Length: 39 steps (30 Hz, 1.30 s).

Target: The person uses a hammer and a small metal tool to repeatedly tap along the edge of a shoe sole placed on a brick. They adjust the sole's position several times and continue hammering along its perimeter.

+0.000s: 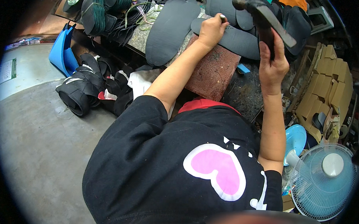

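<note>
My left hand (212, 31) is closed around a short punch (223, 18), with only its pale end showing. The fist rests over a dark grey shoe sole (240, 43) that lies across a reddish slab (215, 71). Small marks or holes show in the sole beside the fingers. To the right, my right hand (274, 66) grips the handle of a hammer (268, 15), raised with its metal head above the bench. Left of my fist lies a larger dark grey sole sheet (167, 31). The punch's lower tip is hidden by my hand.
Bundles of soles tied with green cord (95, 14) stand at the back left. A small blue piece (243, 68) lies right of the slab. Black offcuts (82, 81) and a blue plastic holder (63, 49) are at left; cardboard boxes (325, 86) and a fan (324, 180) at right.
</note>
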{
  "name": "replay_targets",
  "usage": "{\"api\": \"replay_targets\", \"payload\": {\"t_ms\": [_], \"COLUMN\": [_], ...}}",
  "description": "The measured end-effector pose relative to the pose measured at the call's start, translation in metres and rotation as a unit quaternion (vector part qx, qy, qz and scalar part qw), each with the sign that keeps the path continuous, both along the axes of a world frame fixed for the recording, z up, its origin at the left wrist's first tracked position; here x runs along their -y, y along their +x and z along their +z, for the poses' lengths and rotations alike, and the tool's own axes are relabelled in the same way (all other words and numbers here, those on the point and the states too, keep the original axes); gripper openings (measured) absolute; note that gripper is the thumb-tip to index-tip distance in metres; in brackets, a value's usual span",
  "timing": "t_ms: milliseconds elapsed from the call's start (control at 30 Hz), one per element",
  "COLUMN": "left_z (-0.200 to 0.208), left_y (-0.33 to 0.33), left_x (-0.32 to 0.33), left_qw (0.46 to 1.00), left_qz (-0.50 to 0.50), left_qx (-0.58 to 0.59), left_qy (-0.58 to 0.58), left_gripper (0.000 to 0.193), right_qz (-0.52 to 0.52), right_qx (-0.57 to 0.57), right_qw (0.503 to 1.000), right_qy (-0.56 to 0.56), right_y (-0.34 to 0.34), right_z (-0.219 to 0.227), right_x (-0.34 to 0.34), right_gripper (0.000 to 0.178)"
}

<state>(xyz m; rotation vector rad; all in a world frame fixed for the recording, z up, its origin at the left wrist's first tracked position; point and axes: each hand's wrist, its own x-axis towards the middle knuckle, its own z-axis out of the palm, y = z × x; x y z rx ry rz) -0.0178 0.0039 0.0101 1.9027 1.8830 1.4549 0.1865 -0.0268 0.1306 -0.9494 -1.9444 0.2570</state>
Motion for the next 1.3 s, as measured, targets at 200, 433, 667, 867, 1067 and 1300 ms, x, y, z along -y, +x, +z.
{"api": "replay_targets", "payload": {"t_ms": [200,433,667,867,1067,1300], "left_z": [-0.001,-0.002,-0.001,0.0,0.0,-0.006], "left_y": [0.007,-0.004,0.0,0.007,0.01,-0.011], "left_x": [0.001,0.003,0.008,0.007,0.007,-0.005], "left_qw": [0.999,0.897,0.946,0.998,0.997,0.874], "left_qz": [0.026,0.003,0.039,0.049,0.028,-0.038], "left_qx": [0.02,0.441,0.316,0.031,-0.054,0.481], "left_qy": [-0.036,-0.025,-0.061,0.022,0.04,-0.045], "left_gripper": [0.016,0.011,0.015,0.015,0.016,0.009], "right_qz": [-0.144,-0.139,-0.132,-0.004,-0.131,0.014], "right_qx": [0.197,0.253,0.194,-0.053,0.121,0.132], "right_qw": [0.946,0.921,0.939,0.995,0.923,0.985], "right_qy": [-0.213,-0.262,-0.25,-0.089,-0.342,-0.112], "right_y": [0.013,0.029,0.017,0.007,-0.003,0.006], "right_z": [-0.042,-0.061,-0.029,0.006,-0.028,-0.049], "right_x": [-0.001,0.0,-0.002,0.002,0.006,0.036], "right_gripper": [0.042,0.042,0.04,0.038,0.038,0.042]}}
